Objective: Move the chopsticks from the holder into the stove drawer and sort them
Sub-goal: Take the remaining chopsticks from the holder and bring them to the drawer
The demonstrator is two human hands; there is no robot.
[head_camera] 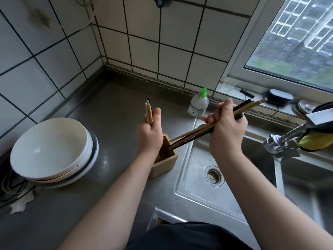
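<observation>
A square wooden chopstick holder (164,164) stands on the steel counter beside the sink. My left hand (149,134) is just above it, shut on a small upright bundle of light wooden and dark chopsticks (148,112). My right hand (226,127) grips a slanted bundle of brown and black chopsticks (191,133). Their lower ends are still inside the holder and their upper ends point up to the right. The stove drawer is not in view.
Stacked white bowls (54,150) sit at the left on the counter (111,112). A clear soap bottle with a green pump (199,104) stands behind the holder. The sink (201,192) with its drain and a faucet (281,143) lie to the right. Tiled walls close the corner.
</observation>
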